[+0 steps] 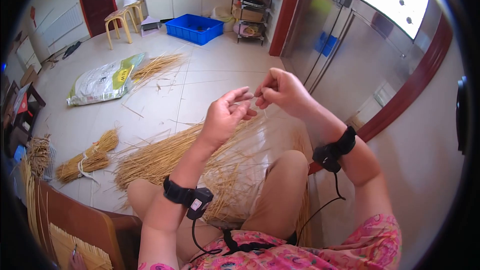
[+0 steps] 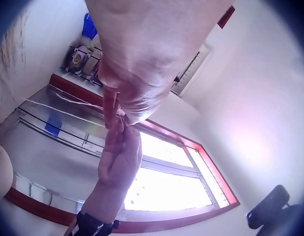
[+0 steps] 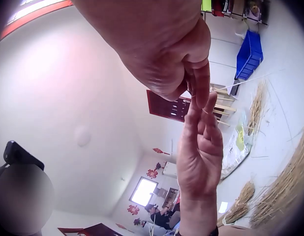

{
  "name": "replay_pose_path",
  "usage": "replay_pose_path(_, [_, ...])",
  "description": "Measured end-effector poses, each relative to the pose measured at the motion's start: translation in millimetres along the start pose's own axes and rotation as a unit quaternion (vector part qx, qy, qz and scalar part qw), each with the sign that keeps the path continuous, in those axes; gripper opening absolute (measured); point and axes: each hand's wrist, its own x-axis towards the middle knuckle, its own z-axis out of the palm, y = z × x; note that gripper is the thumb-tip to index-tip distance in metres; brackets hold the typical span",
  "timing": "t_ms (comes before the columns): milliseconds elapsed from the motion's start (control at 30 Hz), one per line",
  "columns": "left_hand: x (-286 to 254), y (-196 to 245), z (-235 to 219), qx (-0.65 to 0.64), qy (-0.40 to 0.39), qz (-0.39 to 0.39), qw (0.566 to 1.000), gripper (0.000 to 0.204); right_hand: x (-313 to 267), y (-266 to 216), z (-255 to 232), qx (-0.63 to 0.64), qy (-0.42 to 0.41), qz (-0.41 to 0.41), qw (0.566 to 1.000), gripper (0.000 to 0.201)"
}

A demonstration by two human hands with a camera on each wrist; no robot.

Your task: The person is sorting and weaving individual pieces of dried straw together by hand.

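The right hand (image 1: 287,90) pinched a thin, pale, flexible strand (image 2: 80,116); the left hand's (image 1: 221,120) grip couldn't be told. Slack lengths beside the pinch risked tangling if crossed.

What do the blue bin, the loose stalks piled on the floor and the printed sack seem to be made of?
Blue bin: probably molded plastic, from its uniform color and straight walls.
Stalks: dry straw or similar plant stems, matte to slightly glossy, golden and thin.
Sack: likely plastic, perhaps woven, with a smooth printed surface and soft creases; the weave can't be confirmed.
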Motion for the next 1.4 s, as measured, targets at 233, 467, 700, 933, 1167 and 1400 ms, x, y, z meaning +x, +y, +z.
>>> replay_pose_path(233, [-4, -4, -11, 0.119, 0.052, -0.051, 0.990, 0.016, -3, 18, 26, 0.010, -0.031, -0.023, 0.999, 0.011])
replay_pose_path(467, [-7, 22, -90, 0.242, 0.214, 0.042, 0.945, 0.010, 18, 123, -30, -0.342, 0.014, -0.122, 0.931, 0.011])
replay_pose_path(700, [-114, 87, -255, 0.324, 0.492, 0.140, 0.796, 0.013, 35, 323, -218, -0.233, 0.323, 0.054, 0.916, 0.012])
replay_pose_path(933, [-332, 102, -343, 0.409, 0.675, 0.134, 0.599, 0.013, 54, 369, -233, -0.204, 0.290, 0.044, 0.934, 0.013])
replay_pose_path(1167, [-511, 88, -323, 0.407, 0.786, 0.042, 0.464, 0.015, 101, 312, -146, -0.509, 0.155, -0.172, 0.829, 0.009])
replay_pose_path(1400, [-576, 128, -305, 0.719, 0.649, -0.130, 0.211, 0.018, 120, 271, -113, -0.567, 0.061, -0.103, 0.815, 0.024])
